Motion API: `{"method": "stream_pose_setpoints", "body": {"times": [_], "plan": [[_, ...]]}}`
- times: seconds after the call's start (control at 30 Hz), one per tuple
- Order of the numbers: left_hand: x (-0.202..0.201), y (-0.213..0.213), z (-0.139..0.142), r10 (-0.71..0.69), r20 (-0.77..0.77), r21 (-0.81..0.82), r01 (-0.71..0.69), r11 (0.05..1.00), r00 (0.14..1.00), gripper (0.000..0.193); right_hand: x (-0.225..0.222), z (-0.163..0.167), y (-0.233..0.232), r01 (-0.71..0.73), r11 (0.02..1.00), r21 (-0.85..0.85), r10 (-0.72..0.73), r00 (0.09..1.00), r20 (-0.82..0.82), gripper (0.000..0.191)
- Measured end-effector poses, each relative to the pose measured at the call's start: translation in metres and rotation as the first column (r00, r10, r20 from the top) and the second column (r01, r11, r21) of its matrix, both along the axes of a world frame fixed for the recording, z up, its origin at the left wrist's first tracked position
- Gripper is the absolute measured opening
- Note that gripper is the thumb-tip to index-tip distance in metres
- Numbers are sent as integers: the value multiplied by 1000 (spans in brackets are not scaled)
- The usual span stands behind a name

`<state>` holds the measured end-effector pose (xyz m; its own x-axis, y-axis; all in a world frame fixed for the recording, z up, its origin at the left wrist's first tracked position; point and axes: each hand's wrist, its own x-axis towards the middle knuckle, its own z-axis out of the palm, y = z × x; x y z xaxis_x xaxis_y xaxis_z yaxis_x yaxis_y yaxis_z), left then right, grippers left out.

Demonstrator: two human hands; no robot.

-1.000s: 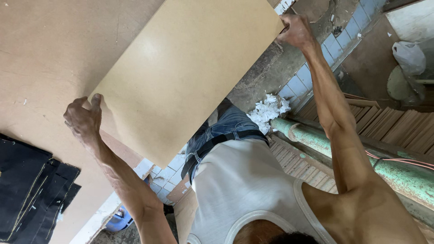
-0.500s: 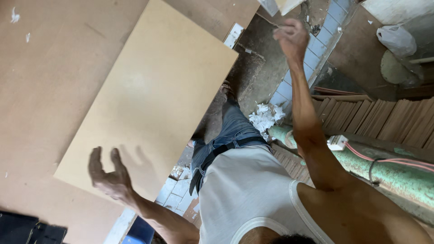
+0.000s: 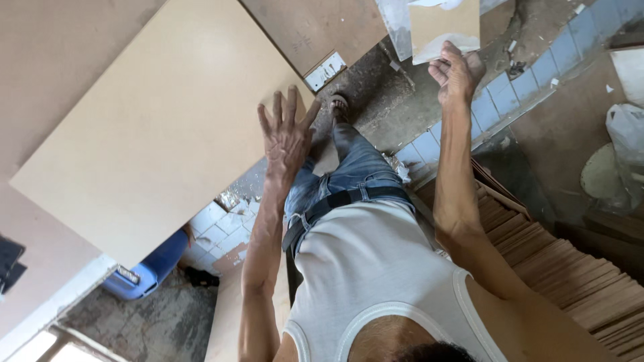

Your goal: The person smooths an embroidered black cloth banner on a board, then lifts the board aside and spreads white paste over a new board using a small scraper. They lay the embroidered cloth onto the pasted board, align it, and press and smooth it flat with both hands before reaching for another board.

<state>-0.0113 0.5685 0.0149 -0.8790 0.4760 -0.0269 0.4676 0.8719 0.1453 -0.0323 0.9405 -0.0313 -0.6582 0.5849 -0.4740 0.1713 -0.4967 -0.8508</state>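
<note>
A large beige rectangular board [image 3: 154, 134] lies flat on a wider brown sheet [image 3: 60, 47]. My left hand [image 3: 285, 141] is spread open with its fingers apart, over the board's right edge near one corner, and holds nothing. My right hand [image 3: 459, 70] is raised farther right with its fingers loosely curled and nothing in them. It is just below a small beige piece [image 3: 446, 20] with a white scrap at its lower edge. Between my arms I see my white vest, jeans and one foot [image 3: 339, 104] on the rough floor.
A stack of thin brown sheets [image 3: 570, 268] stands on edge at the right. A white plastic bag [image 3: 627, 134] hangs beyond it. A strip of blue tiles [image 3: 510, 94] crosses the floor. A blue container [image 3: 144, 268] sits under the board's lower edge. Dark cloth [image 3: 8, 261] lies at far left.
Both hands have let go of the beige board, which now lies flat on the brown sheet. My left hand moved up to its right edge; my right hand drew clear of it.
</note>
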Motion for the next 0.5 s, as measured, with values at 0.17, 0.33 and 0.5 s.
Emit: {"method": "stream_pose_setpoints", "body": {"times": [0.17, 0.33, 0.5], "plan": [[5, 7, -21, -37, -50, -73, 33, 997, 998, 66, 11, -6, 14, -25, 991, -128, 4, 987, -161, 30], [6, 8, -36, -52, -123, 97, 64, 993, 991, 53, 27, -5, 40, -101, 974, -202, 29, 942, -334, 32], [18, 2, -28, -157, -241, 88, 183, 979, 958, 44, 46, 6, 52, -127, 971, -204, 35, 914, -404, 34]]}}
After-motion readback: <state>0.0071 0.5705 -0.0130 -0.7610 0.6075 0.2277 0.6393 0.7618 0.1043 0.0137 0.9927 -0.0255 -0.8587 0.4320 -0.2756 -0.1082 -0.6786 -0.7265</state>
